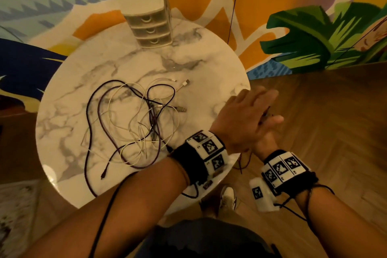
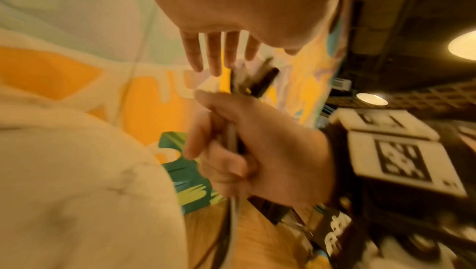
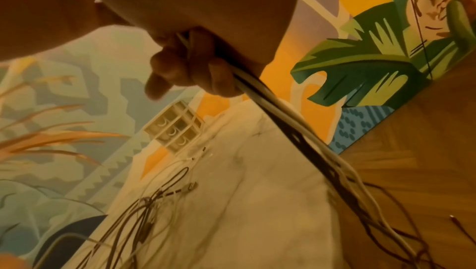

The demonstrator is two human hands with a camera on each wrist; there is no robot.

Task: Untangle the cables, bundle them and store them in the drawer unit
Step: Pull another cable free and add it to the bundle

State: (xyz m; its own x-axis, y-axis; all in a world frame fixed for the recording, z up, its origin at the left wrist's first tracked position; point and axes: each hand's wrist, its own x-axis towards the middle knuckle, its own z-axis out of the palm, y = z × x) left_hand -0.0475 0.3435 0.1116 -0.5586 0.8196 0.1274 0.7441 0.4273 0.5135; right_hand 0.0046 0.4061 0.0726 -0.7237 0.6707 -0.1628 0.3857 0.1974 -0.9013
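a loose tangle of cables point(image 1: 134, 123), dark purple and white strands looped through each other, lies on the round marble table point(image 1: 209, 73), spreading from its centre toward 7 o'clock. two white plugs point(image 1: 184, 83) and a metal usb plug point(image 1: 181, 109) stick out at the tangle's 2 to 3 o'clock side. the drawer unit point(image 1: 146, 10), cream with three closed drawers, stands at the table's 12 o'clock edge, well apart from the tangle.

off the table's 4 o'clock rim the two hands are together. the right hand point(image 2: 260, 151) has its fingers curled round a second bunch of cables point(image 3: 283, 116), white and dark strands side by side, whose loose ends hang down over the wooden floor point(image 1: 335, 111). the left hand point(image 1: 240, 119) lies over the right with fingers straight and slightly spread, gripping nothing. both wrists wear black bands with marker tags.
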